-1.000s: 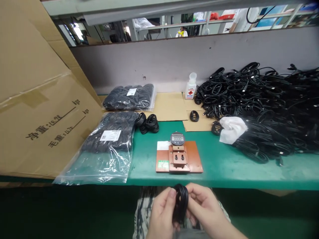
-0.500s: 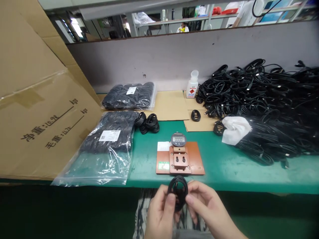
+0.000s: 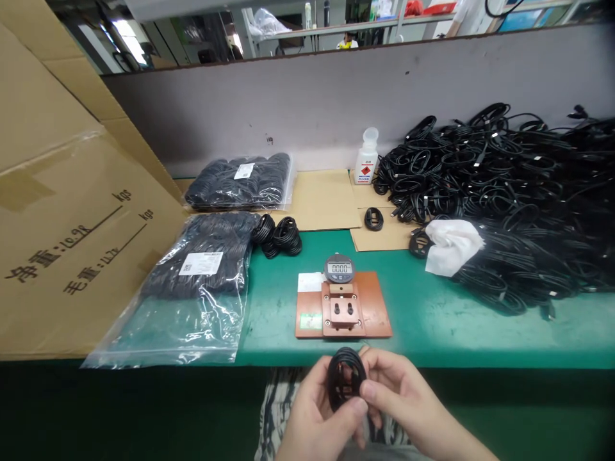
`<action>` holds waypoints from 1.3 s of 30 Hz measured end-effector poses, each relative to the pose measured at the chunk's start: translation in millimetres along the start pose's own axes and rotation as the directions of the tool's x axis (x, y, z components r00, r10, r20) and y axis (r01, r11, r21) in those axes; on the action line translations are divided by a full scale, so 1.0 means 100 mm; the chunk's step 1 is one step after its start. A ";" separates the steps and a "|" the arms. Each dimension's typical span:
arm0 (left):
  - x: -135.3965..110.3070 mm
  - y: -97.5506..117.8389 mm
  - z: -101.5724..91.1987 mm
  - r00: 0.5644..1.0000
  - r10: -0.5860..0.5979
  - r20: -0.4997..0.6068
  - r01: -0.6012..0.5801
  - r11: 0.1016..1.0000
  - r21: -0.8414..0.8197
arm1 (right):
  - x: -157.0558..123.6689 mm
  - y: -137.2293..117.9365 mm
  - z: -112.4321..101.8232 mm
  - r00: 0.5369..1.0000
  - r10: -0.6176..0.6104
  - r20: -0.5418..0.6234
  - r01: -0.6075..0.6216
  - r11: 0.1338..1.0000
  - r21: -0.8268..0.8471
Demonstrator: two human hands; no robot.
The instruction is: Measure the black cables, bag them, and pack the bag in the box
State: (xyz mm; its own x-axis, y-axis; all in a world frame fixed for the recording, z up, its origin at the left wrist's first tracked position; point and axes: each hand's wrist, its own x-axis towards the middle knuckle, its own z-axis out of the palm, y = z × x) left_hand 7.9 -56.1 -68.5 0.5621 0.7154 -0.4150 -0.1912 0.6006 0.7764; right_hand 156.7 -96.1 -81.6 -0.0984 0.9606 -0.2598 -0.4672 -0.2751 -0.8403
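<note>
A coiled black cable [image 3: 337, 360] is held between both hands, just off the front edge of the bench. My left hand [image 3: 318, 410] grips the coil from the left and below, its thumb across the lower side. The thumb and fingers of my right hand [image 3: 391, 387] pinch the coil's right side. Inside the loop, cable parts show but are too small to make out. Beyond the hands sits a digital dial gauge [image 3: 339, 268] reading 0.000, mounted on a brown fixture plate [image 3: 377, 307].
Left are a cardboard box [image 3: 62, 211], a clear bag of coiled cables [image 3: 202, 282], another filled bag [image 3: 237, 182] and loose coils [image 3: 287, 237]. To the right are a heap of black cables [image 3: 494, 173], a white cloth [image 3: 451, 246], a white bottle [image 3: 367, 160] and one coil [image 3: 373, 219].
My left thumb has moved right across the lower part of the coil, towards my right thumb. The coil has shifted slightly right and down; the camera view has moved a little.
</note>
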 end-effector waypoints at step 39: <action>-0.08 -0.20 -0.22 0.984 0.137 -0.114 -0.095 0.943 0.318 | -0.03 -0.15 0.11 0.950 -0.263 -0.171 0.124 0.816 -0.565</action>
State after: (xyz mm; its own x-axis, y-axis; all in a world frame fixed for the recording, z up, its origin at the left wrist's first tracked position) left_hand -10.3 -66.0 -90.8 0.4355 0.8268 -0.3559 0.0223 0.3853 0.9225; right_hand 154.0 -94.2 -63.1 0.1798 0.9778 -0.1076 0.1027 -0.1274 -0.9865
